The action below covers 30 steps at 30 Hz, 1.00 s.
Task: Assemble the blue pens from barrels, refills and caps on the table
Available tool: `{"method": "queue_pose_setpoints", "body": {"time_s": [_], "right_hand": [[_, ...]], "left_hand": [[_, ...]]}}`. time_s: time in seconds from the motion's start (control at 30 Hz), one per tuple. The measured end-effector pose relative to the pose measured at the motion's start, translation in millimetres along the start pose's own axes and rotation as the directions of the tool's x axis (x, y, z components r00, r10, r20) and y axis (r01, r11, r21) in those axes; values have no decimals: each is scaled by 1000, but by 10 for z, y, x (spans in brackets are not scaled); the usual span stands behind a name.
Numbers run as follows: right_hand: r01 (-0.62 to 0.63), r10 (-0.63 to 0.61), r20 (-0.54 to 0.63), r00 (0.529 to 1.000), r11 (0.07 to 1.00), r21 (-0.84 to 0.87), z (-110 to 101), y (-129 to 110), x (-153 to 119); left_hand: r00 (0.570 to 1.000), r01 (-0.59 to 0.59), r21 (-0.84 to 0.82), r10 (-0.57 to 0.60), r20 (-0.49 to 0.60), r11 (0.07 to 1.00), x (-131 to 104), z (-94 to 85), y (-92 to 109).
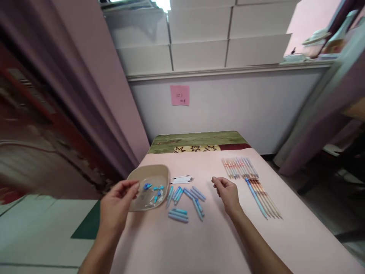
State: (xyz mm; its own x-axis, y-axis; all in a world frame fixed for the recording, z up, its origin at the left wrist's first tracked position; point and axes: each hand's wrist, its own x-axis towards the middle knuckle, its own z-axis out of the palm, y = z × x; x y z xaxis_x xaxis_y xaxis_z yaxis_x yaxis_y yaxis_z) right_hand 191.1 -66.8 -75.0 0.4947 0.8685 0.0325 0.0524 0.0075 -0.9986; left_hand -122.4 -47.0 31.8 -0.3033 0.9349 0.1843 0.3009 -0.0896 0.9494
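Left hand at near-left edge of beige tray, fingers curled, pinching nothing visible. Right hand hovers over pink table, fingers loosely curled, grip unclear. Blue pen barrels lie between hands; small blue parts in tray; assembled pens far right.

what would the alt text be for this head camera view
A person's left hand hovers at the rim of a beige tray of small blue parts, while the right hand hangs over a pink table. Blue pen barrels lie between the hands, rows of pens to the right.
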Motion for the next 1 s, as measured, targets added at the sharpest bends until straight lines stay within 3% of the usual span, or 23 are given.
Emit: {"method": "queue_pose_setpoints", "body": {"time_s": [0.03, 0.1, 0.23, 0.3, 0.37, 0.5, 0.6, 0.73, 0.83, 0.93, 1.0], "right_hand": [[-15, 16, -31, 999, 999, 40, 103, 58, 49], [-10, 15, -93, 996, 999, 52, 248, 196, 126], [21, -31, -144, 989, 997, -68, 329, 460, 153], [32, -46, -112, 993, 992, -121, 313, 541, 128], [26, -38, -81, 996, 989, -148, 294, 579, 107], [-17, 6, -78, 997, 989, -149, 287, 573, 105], [-42, 31, -79, 996, 991, -130, 302, 534, 125], [-55, 48, -75, 996, 994, -94, 323, 466, 156], [-53, 48, -86, 995, 996, -65, 334, 426, 180], [-51, 45, -92, 995, 997, -63, 334, 414, 200], [-50, 45, -89, 995, 997, -58, 330, 420, 209]], "left_hand": [[997, -52, 63, 55, -52, 997, 105, -108, 21], [988, -130, 220, 144, -50, 967, 290, -271, 13], [953, -303, 589, 223, 206, 749, 610, -346, -180], [916, -381, 710, 139, 376, 592, 759, -287, -308], [881, -422, 753, 31, 472, 505, 885, -202, -426], [845, -429, 751, -72, 531, 502, 1023, -27, -598], [835, -430, 753, -96, 541, 498, 1016, 110, -594], [821, -482, 704, -11, 570, 522, 834, 432, -323], [726, -604, 532, 135, 674, 594, 610, 824, -86], [614, -690, 512, 40, 788, 511, 494, 1267, -22], [608, -692, 559, -48, 792, 456, 540, 1526, -82]]}}
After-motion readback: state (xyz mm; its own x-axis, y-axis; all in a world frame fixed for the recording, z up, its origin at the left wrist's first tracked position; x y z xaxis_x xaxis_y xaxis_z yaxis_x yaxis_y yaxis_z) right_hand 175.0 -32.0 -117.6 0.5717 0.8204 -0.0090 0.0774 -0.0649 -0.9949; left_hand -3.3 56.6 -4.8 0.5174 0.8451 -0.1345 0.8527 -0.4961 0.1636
